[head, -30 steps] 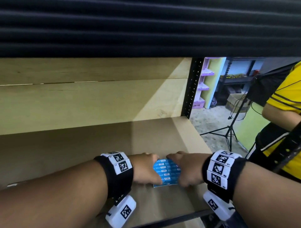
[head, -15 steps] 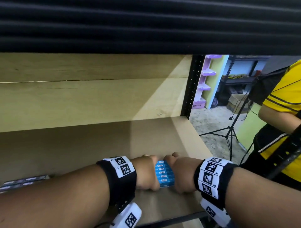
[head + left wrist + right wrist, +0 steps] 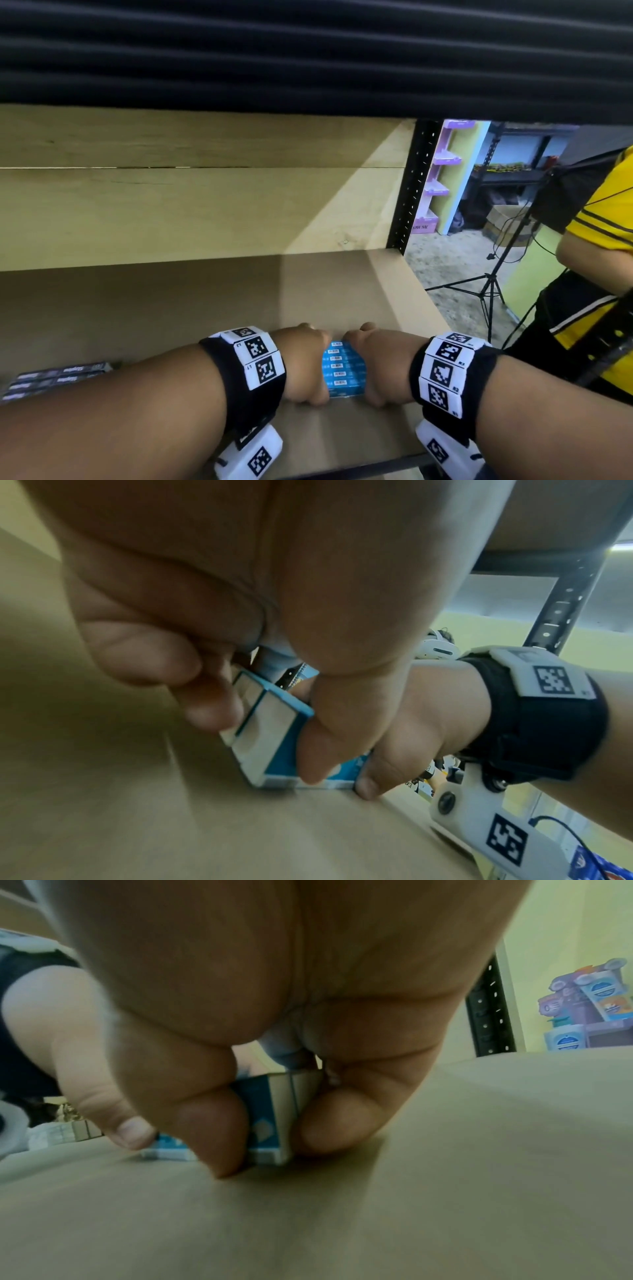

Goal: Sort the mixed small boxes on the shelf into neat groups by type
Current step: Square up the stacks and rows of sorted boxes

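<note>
Plain brown board lines the shelf [image 3: 191, 308], and near its front right edge stands a row of blue boxes [image 3: 342, 371] pressed together between both hands. The left hand [image 3: 303, 363] curls its fingers around the row's left end, thumb on the near face; the right hand [image 3: 240, 1069] does likewise at the right end, thumb and fingers pinching the corner. I judge the boxes light, stiff card that will buckle or fan apart if squeezed unevenly (about 6 barcoded tops show, though I cannot count for sure), so firm, level pressure on the 2 end faces, low down, should keep them in line. Compared with 1 second ago, the hands have closed in and the row looks narrower and squarer; dark boxes [image 3: 51, 377] have also come into view at far left.
</note>
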